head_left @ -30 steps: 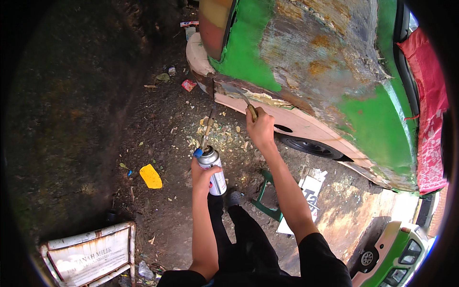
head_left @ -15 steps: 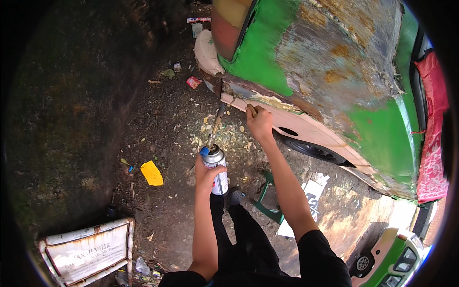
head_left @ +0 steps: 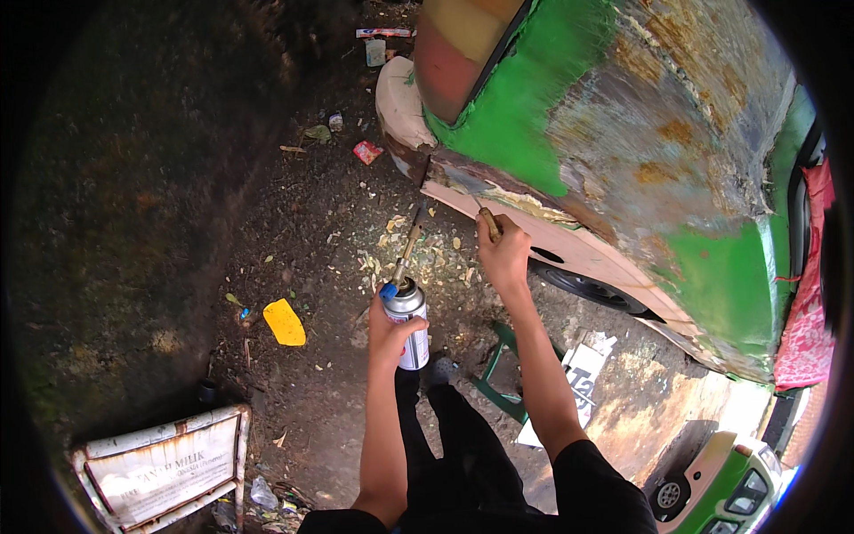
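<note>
My left hand [head_left: 389, 336] is wrapped round a gas canister torch [head_left: 412, 313] with a blue knob and a long brass nozzle. The nozzle tilts up toward the front end of the car's pale pink lower sill [head_left: 463, 203]; I cannot make out a flame. A wooden-handled scraper [head_left: 489, 226] is gripped in my right hand [head_left: 506, 262]. Its thin blade points at the sill, where the coating is broken and peeling; whether it touches is too small to tell. Above, the car's body side [head_left: 614, 125] has green paint and scraped, rusty patches.
Peeled flakes [head_left: 391, 240] litter the dirt below the sill. A green stool [head_left: 498, 378] stands by my legs, near a white printed sheet [head_left: 587, 378]. A yellow piece [head_left: 285, 322] lies left; a rusty framed sign [head_left: 165, 467] stands lower left. Another green vehicle [head_left: 734, 485] is lower right.
The view has shifted a little, so the car sits further right and lower. My right hand with the scraper has drawn slightly back along the sill. The torch stays in my left hand.
</note>
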{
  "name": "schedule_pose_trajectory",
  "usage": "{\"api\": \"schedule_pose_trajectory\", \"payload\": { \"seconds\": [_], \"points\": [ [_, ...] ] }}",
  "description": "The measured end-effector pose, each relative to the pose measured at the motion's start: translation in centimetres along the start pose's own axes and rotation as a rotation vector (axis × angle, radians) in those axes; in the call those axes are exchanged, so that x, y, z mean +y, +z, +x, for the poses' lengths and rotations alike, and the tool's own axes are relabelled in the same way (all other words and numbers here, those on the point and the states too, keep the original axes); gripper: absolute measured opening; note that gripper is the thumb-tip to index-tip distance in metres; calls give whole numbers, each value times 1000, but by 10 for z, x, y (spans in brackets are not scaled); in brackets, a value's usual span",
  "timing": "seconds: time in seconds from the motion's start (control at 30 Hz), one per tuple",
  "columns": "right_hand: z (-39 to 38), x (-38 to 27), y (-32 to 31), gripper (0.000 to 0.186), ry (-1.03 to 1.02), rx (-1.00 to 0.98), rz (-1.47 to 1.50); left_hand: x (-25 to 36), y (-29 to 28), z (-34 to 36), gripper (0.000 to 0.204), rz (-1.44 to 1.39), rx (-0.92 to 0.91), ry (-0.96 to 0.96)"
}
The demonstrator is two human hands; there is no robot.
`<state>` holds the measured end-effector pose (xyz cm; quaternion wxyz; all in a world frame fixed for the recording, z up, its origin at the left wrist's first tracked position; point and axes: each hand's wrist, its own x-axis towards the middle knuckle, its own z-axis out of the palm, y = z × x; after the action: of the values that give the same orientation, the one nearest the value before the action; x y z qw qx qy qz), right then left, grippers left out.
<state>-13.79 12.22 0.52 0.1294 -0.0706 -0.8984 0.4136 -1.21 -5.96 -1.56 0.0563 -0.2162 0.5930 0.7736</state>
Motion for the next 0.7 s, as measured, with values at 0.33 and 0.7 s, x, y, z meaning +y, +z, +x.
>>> {"api": "schedule_pose_trajectory", "payload": {
  "seconds": [0.33, 0.7],
  "points": [
    [0, 8, 7, 26, -23, -21, -32, -9, 0, 4, 59, 1, -32, 0],
    [17, 12, 23, 26, -60, -86, -84, -10, 4, 9, 55, -22, -14, -15]
  ]
}}
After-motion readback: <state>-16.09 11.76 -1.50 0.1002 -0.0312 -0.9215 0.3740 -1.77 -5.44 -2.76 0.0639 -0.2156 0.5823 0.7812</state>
